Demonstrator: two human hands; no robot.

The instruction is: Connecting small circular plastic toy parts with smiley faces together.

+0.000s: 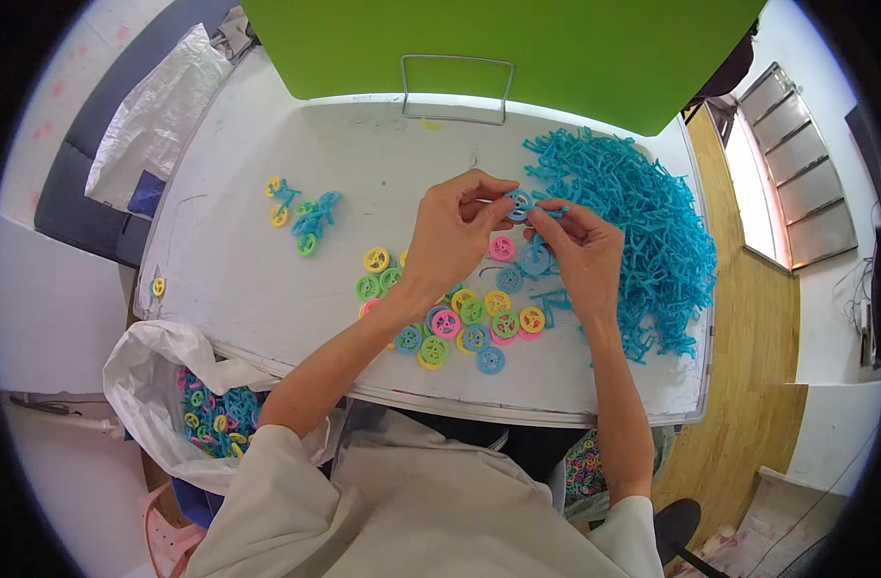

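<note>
Above the middle of the white table [267, 308] my two hands meet. My left hand [458, 226] is closed, pinching a blue spoked toy wheel [519, 203] between thumb and fingers. Fingertips together, my right hand [587, 255] grips a small blue plastic frame piece, mostly hidden by the fingers, against that wheel. Just below the right fingers is another blue wheel [535, 257]; whether it is joined to the held piece I cannot tell. Beneath my hands lie loose wheels [472, 311] in pink, yellow, green and blue.
A large heap of blue plastic frames [633, 222] covers the table's right side. Small toy bikes with wheels [313, 217] lie at the left. A white sack [137, 371] of coloured parts hangs by the near left edge. A green board [518, 48] stands at the back.
</note>
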